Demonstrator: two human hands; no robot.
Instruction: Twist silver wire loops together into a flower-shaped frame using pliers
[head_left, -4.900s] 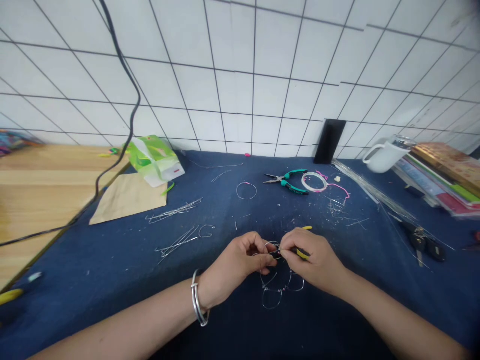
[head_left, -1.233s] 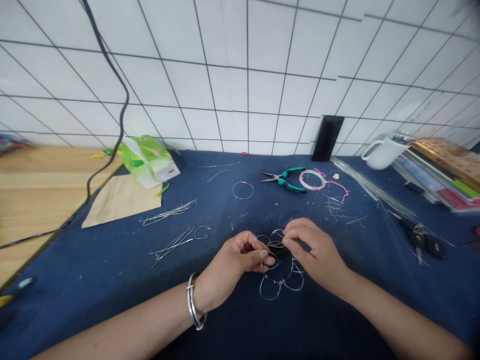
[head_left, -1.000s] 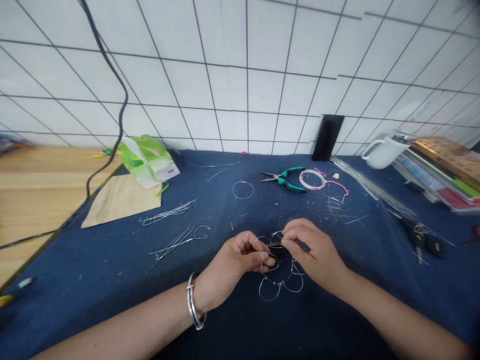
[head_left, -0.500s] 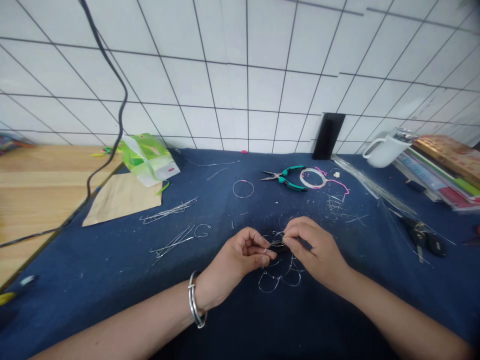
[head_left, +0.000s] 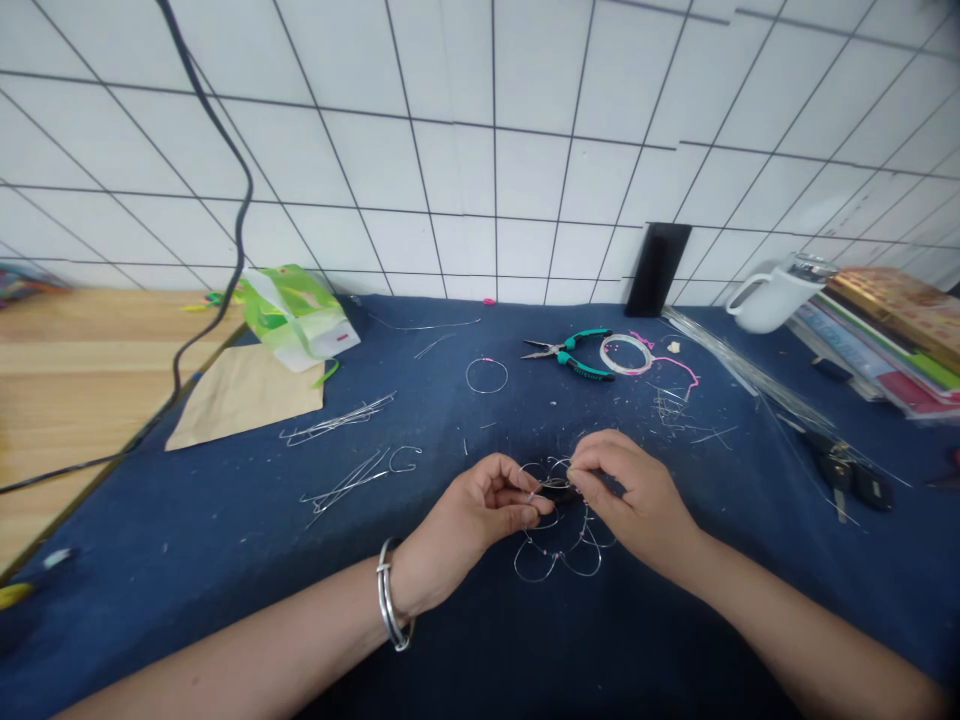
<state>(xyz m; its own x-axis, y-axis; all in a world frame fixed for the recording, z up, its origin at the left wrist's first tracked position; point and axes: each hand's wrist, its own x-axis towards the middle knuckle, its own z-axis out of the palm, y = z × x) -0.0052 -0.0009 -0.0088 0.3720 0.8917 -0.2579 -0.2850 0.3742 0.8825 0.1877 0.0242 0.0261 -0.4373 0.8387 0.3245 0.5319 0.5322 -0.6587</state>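
Between my hands is a flower-shaped wire frame (head_left: 556, 556), bent from thin silvery wire into several round petals with small pink beads along its inner ring. My left hand (head_left: 480, 505), with silver bangles at the wrist, is closed and pinches the frame's left side between thumb and fingers. On the upper right side, my right hand (head_left: 626, 495) is closed too, thumb and forefinger pinching the wire. Part of the frame is hidden behind the fingers. A dark patch shows between the hands; what it is I cannot make out.
Beyond my hands lie a wire ring (head_left: 487, 376), teal-handled pliers (head_left: 577, 352) and a white spool (head_left: 626, 355) with pink cord. Bent wires (head_left: 352, 485) lie left, keys (head_left: 844, 475) right. A white mug (head_left: 765, 302) stands by stacked books (head_left: 885, 340). A black cable (head_left: 244, 220) hangs left.
The wire frame has shifted and turned slightly in my fingers, so more of its upper petal and pink beads show. Both hands keep nearly the same place and grip.
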